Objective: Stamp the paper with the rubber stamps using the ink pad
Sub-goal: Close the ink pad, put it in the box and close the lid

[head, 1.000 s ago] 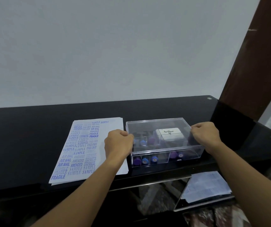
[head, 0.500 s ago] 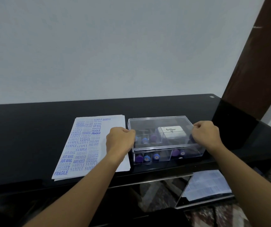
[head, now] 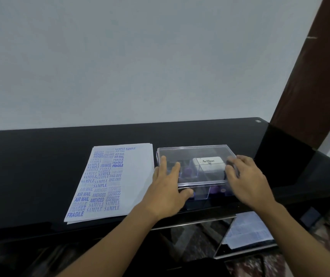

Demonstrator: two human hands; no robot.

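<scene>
A clear plastic box (head: 196, 151) stands on the black table, right of a stack of white paper (head: 136, 176) covered with blue stamped words. Inside the box I see a white Artline ink pad (head: 210, 164) and purple-capped rubber stamps (head: 215, 189). My left hand (head: 166, 188) lies on the lid's left end, fingers spread on top and thumb at the front edge. My right hand (head: 246, 180) grips the lid's right end the same way. The hands hide part of the stamps.
The glossy black table (head: 40, 166) runs along a pale wall. A brown door frame (head: 310, 86) rises at the right. Below the table's front edge, a lower shelf holds more printed papers (head: 248, 232).
Both hands have opened from fists at the box's ends and now lie flat over the lid, thumbs at its front edge. The box and paper have stayed in place.
</scene>
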